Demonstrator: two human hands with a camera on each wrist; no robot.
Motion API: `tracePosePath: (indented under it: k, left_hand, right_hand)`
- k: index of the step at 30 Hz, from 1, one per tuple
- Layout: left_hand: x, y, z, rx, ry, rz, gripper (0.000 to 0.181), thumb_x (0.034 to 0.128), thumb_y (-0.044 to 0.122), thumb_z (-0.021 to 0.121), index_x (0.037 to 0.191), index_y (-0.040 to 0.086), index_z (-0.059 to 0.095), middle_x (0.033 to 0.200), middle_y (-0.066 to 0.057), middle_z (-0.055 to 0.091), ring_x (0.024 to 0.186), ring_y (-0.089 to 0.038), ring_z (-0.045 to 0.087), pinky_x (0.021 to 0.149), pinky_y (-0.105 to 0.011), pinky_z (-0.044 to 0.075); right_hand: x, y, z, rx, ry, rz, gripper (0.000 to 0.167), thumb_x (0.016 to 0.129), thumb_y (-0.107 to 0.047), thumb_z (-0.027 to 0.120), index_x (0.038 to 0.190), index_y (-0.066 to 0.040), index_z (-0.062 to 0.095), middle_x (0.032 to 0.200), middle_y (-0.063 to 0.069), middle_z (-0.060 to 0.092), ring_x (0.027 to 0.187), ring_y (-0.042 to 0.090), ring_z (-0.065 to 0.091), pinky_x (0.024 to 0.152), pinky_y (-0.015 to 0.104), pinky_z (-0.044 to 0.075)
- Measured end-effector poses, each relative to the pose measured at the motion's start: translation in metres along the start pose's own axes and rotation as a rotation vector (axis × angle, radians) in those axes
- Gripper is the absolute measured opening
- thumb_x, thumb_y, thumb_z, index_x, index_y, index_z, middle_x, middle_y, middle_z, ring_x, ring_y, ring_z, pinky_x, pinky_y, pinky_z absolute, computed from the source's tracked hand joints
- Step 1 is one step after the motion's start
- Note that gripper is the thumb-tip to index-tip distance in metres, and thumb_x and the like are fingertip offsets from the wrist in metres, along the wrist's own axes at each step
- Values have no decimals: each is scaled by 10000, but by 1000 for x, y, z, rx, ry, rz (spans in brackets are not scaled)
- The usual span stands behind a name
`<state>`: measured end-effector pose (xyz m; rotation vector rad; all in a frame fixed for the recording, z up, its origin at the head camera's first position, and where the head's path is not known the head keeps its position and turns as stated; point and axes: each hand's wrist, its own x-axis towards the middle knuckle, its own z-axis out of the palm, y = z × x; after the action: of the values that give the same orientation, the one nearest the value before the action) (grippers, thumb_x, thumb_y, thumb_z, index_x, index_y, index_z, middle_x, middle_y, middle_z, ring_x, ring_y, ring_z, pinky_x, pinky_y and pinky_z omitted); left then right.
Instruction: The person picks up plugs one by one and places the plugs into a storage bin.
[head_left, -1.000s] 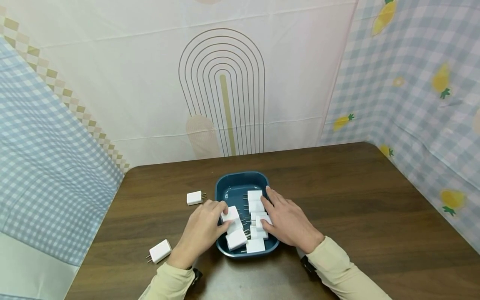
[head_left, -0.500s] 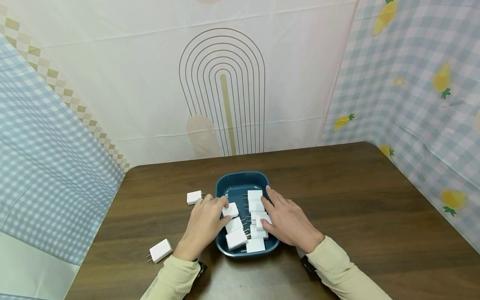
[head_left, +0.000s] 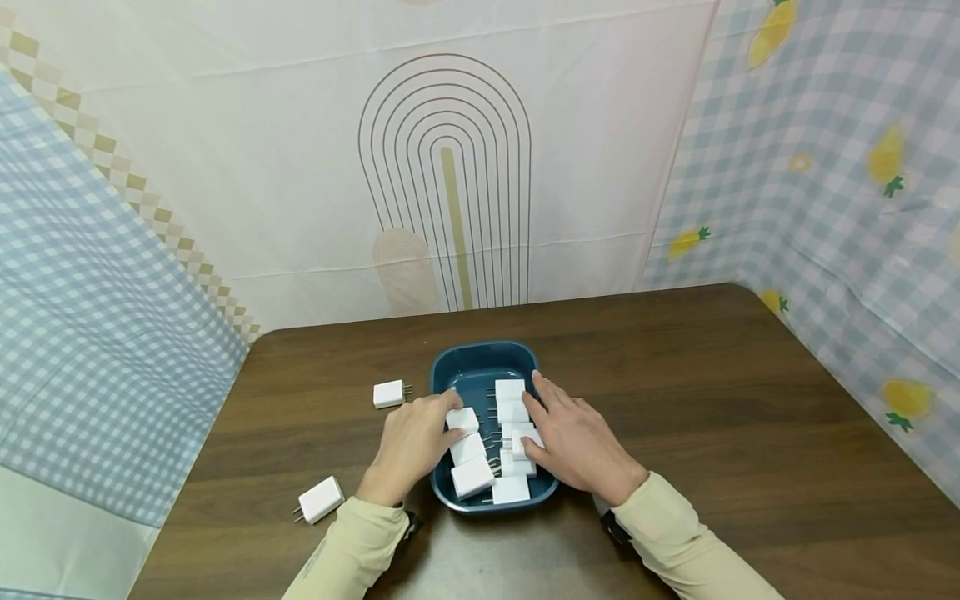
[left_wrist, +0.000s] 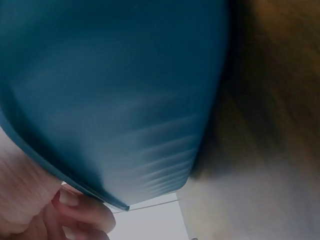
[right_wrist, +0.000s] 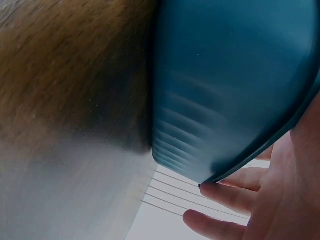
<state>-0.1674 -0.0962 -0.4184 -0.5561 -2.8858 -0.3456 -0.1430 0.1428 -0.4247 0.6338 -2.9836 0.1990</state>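
Note:
My left hand (head_left: 414, 442) reaches over the left rim of a dark blue tray (head_left: 480, 354) and pinches a white plug-in charger (head_left: 462, 420) between thumb and index finger. Below it in the same left row lie another charger (head_left: 468, 449) and a tilted charger (head_left: 472, 477). On the right rim rests my right hand (head_left: 581, 435), fingers spread, its thumb touching a charger (head_left: 527, 444) in the right row. Several chargers lie in that row with prongs pointing left. Both wrist views show mainly the tray's outer wall (left_wrist: 125, 90) and some fingers (right_wrist: 230, 196).
Left of the tray, a loose charger (head_left: 388, 394) lies on the brown wooden table (head_left: 712, 400) with prongs toward the tray. Another charger (head_left: 321, 499) lies nearer the left sleeve, prongs pointing left. A patterned cloth (head_left: 300, 167) hangs behind the table.
My left hand has shifted slightly to the right and adjusted the upper charger of the left row, which now lies straighter and distinct from the one below. My right hand stays put.

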Motion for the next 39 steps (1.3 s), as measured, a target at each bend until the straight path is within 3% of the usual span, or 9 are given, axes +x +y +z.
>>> tracePosePath:
  k: [27, 39]
  left_hand:
    - [13, 8, -1, 127, -143, -50, 297, 804, 326, 860, 1032, 171, 749, 913, -43, 764, 713, -212, 667, 521, -339, 461]
    - [10, 9, 2, 146, -103, -26, 271, 784, 220, 877, 1008, 158, 737, 914, -33, 770, 739, -223, 702, 538, -380, 507]
  right_hand:
    - [1, -2, 0, -5, 2, 10, 655, 967, -440, 632, 1484, -58, 507, 1623, 194, 357, 1448, 344, 450, 1068, 541, 472]
    - [0, -1, 1, -7, -2, 7, 645, 976, -438, 609, 1490, -65, 501, 1630, 183, 351, 1449, 336, 451, 1070, 540, 471]
